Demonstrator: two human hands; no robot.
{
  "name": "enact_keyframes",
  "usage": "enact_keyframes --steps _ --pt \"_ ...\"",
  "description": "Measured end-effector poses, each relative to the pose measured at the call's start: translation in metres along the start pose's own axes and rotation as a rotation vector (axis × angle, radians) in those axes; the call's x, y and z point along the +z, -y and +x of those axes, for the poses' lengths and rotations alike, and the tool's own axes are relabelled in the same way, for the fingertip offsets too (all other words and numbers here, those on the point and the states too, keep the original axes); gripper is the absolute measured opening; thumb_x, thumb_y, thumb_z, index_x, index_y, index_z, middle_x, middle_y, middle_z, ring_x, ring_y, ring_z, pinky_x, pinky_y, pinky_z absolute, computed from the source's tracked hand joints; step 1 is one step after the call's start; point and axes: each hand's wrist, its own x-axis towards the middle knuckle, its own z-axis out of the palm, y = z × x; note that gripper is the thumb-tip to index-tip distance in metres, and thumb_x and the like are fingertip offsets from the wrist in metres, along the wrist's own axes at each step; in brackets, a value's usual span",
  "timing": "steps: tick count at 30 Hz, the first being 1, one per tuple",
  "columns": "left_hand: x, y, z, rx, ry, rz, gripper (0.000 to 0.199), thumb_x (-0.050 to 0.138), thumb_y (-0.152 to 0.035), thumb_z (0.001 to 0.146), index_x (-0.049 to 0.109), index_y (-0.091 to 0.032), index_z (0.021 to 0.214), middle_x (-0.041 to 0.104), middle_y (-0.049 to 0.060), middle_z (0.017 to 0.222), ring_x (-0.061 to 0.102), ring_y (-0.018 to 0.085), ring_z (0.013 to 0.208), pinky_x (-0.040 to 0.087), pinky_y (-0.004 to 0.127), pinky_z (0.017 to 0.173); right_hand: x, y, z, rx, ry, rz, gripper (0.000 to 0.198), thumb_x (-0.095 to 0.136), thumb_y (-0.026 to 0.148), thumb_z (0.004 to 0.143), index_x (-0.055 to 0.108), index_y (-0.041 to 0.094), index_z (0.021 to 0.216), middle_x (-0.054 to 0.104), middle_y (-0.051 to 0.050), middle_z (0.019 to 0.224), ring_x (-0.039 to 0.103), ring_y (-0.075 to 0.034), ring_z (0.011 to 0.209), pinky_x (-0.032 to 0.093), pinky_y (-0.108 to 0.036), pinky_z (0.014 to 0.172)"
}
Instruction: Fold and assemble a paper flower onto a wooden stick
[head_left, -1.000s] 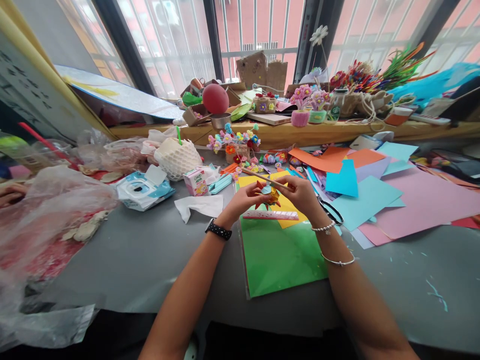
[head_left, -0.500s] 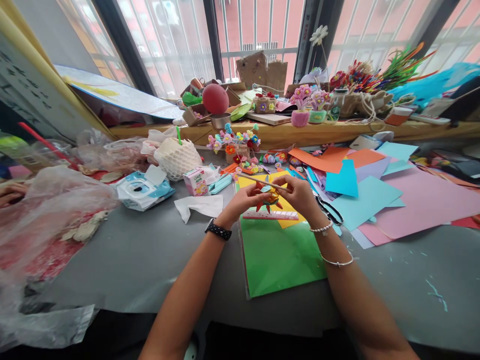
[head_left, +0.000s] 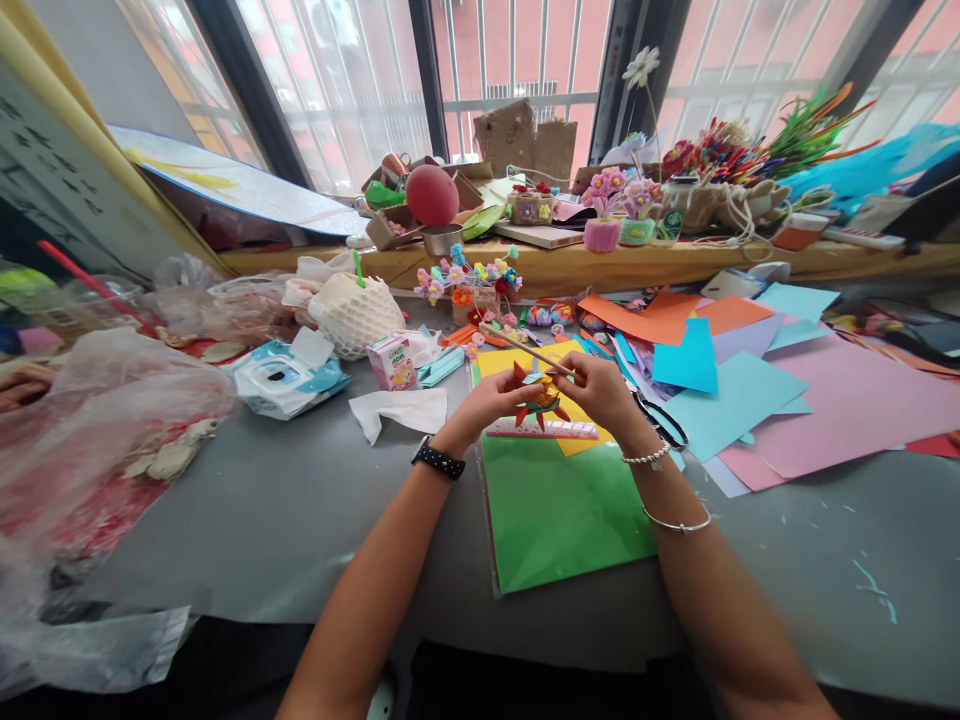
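My left hand (head_left: 491, 402) is closed on a small folded paper flower (head_left: 551, 404) with yellow, orange and blue-green petals. Between the fingers of my right hand (head_left: 598, 390) is a thin wooden stick (head_left: 519, 345), slanting up to the left over the flower. Whether the stick touches the petals I cannot tell. Below both hands lie yellow paper (head_left: 581, 442), a pink-edged ruler (head_left: 574, 430) and a green paper sheet (head_left: 562, 520) in a clear sleeve. Black-handled scissors (head_left: 664, 420) rest just right of my right wrist.
Coloured paper sheets (head_left: 847, 410) spread across the right. At left are a wet-wipe pack (head_left: 285, 380), a small pink box (head_left: 392, 362), a white tissue (head_left: 401, 410) and crumpled plastic bags (head_left: 127, 400). Another person's hand (head_left: 22, 385) shows at the far left edge. Crafts crowd the windowsill (head_left: 547, 265).
The flower has turned a little in my left hand, showing more of its orange points. The stick has tilted more steeply, its far end higher. Both arms stay almost in place.
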Motion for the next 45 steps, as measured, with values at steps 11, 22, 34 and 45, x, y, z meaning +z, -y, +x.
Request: enact_keyframes --steps 11,22,34,45 --pt "0.003 0.010 0.005 0.225 -0.023 -0.104 0.100 0.073 -0.017 0.056 0.011 -0.029 0.133 0.048 0.009 0.108 0.060 0.019 0.086 0.049 0.031 0.070 0.003 -0.007 0.001 0.034 -0.073 0.181 0.020 0.053 0.030 0.072 0.058 0.017 0.087 0.063 -0.003 0.074 0.045 -0.009 0.050 0.033 -0.024 0.048" --pt "0.004 0.005 0.006 0.420 0.054 -0.111 0.049 0.065 -0.019 0.068 0.042 -0.022 0.112 0.053 0.007 0.106 0.058 0.013 0.084 0.048 0.023 0.069 -0.003 -0.011 0.004 0.013 -0.044 0.178 0.023 0.051 0.035 0.075 0.064 0.016 0.078 0.061 -0.004 0.070 0.049 -0.012 0.061 0.035 -0.026 0.055" --pt "0.003 0.006 0.006 0.395 0.091 -0.175 0.055 0.068 -0.017 0.064 0.042 -0.019 0.112 0.054 0.009 0.108 0.060 0.017 0.085 0.049 0.025 0.068 -0.003 -0.008 0.003 -0.017 -0.084 0.138 0.024 0.050 0.037 0.076 0.060 0.016 0.070 0.040 0.004 0.051 0.033 -0.008 0.048 0.025 -0.023 0.046" --pt "0.006 0.006 0.005 0.314 0.066 -0.159 0.056 0.068 -0.020 0.064 0.045 -0.015 0.114 0.054 0.013 0.111 0.059 0.018 0.087 0.049 0.026 0.065 -0.003 -0.002 0.001 -0.051 -0.067 0.068 0.011 0.049 0.023 0.072 0.052 0.017 0.063 0.047 0.002 0.055 0.034 -0.007 0.046 0.026 -0.023 0.045"
